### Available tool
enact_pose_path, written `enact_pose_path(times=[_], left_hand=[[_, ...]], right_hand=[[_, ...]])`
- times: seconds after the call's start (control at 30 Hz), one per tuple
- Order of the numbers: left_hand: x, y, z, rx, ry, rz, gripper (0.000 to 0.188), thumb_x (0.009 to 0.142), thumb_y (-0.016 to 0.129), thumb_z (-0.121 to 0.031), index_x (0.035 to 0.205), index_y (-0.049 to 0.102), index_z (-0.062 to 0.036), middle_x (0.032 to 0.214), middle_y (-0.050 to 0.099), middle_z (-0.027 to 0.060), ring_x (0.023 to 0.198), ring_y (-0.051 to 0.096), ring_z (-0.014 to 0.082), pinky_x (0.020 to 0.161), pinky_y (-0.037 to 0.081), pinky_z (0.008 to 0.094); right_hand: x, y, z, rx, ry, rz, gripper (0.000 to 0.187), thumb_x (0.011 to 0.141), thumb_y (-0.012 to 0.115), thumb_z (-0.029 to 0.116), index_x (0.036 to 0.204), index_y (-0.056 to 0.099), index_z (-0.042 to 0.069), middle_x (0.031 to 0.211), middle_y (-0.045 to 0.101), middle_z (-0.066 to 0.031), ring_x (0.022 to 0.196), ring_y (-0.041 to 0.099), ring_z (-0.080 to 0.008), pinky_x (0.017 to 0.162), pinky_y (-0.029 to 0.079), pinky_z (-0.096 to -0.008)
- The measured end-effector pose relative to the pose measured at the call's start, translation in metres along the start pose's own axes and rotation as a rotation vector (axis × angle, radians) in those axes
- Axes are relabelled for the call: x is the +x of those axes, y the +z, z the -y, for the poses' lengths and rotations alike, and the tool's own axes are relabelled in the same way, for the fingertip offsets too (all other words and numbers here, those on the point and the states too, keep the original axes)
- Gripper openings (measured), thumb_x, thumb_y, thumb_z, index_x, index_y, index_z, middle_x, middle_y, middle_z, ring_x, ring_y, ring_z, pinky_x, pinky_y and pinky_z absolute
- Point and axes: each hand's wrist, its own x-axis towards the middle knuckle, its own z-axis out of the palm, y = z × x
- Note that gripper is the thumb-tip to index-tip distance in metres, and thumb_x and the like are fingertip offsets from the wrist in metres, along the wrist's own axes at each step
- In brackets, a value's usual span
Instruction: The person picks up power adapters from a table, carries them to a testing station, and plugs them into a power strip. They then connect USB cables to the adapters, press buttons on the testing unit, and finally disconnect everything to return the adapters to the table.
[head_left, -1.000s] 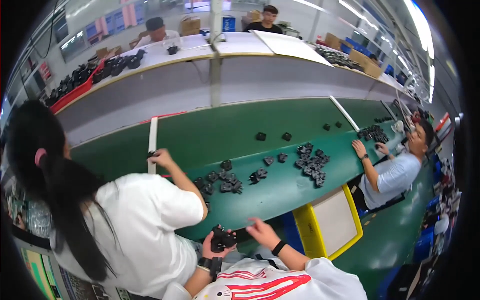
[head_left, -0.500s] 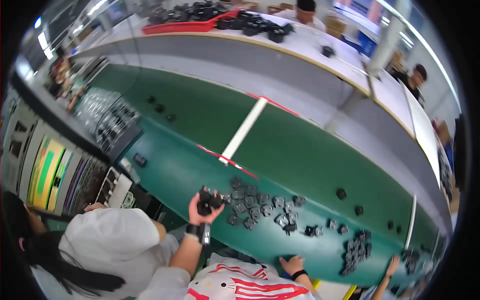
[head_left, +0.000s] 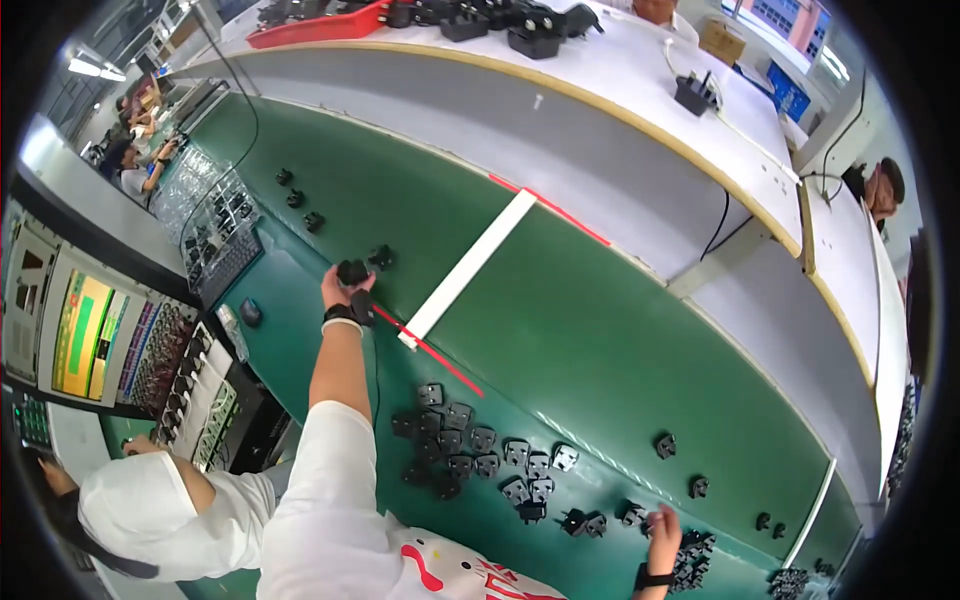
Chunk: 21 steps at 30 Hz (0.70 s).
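My left hand (head_left: 345, 290) reaches far forward over the green belt, its fingers closed round a black plug adapter (head_left: 352, 272). Just past the fingertips another black adapter (head_left: 380, 257) sits, apparently on the belt; whether the hand touches it I cannot tell. A small dark box (head_left: 362, 308) with a thin cord is at the left wrist. My right hand (head_left: 663, 528), slightly blurred, is beside an adapter (head_left: 632, 513) on the near surface, fingers apart and seemingly holding nothing. Loose black plug adapters (head_left: 460, 465) lie grouped between my arms.
A white bar (head_left: 470, 270) crosses the belt beside red tape. More adapters (head_left: 695, 560) are packed together at the right. A person in white (head_left: 150, 515) sits at my left near a screen (head_left: 88, 335). Beyond, a raised shelf holds a red tray (head_left: 320, 30).
My left hand has moved forward and left, from the near surface to over the belt, with a black adapter in it. My right hand has lifted and moved right towards the adapters.
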Motion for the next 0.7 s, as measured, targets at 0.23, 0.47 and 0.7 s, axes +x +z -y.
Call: enact_pose_path(times=[0.23, 0.47, 0.7], left_hand=[[0.028, 0.047, 0.045, 0.576, -0.016, -0.123, 0.066, 0.081, 0.058, -0.039, 0.136, 0.03, -0.014, 0.132, 0.037, 0.0204, 0.097, 0.054, 0.0433, 0.073, 0.049, 0.0538], [-0.06, 0.065, 0.131, 1.477, 0.766, 0.469, 0.036, 0.079, 0.06, -0.01, 0.113, 0.054, -0.001, 0.112, 0.054, 0.0121, 0.091, 0.057, 0.0221, 0.08, 0.046, 0.0334], [-0.253, 0.046, 0.116, 1.476, 0.545, 1.163, 0.032, 0.075, 0.057, 0.002, 0.106, 0.054, -0.002, 0.109, 0.052, 0.0116, 0.095, 0.053, 0.0239, 0.085, 0.044, 0.0324]], right_hand=[[0.095, -0.039, -0.02, -0.502, -0.128, -0.308, 0.051, 0.086, 0.06, 0.029, 0.127, 0.046, 0.003, 0.127, 0.043, -0.0278, 0.118, 0.042, -0.0394, 0.099, 0.035, -0.043], [0.17, 0.051, 0.007, -0.759, 0.009, -0.232, 0.082, 0.074, 0.052, 0.07, 0.133, 0.044, 0.013, 0.136, 0.036, -0.0266, 0.12, 0.037, -0.0476, 0.099, 0.032, -0.0539], [0.152, 0.09, 0.017, -0.794, 0.09, -0.357, 0.057, 0.065, 0.073, 0.031, 0.115, 0.056, 0.009, 0.116, 0.049, -0.0204, 0.105, 0.05, -0.0426, 0.09, 0.045, -0.0466]])
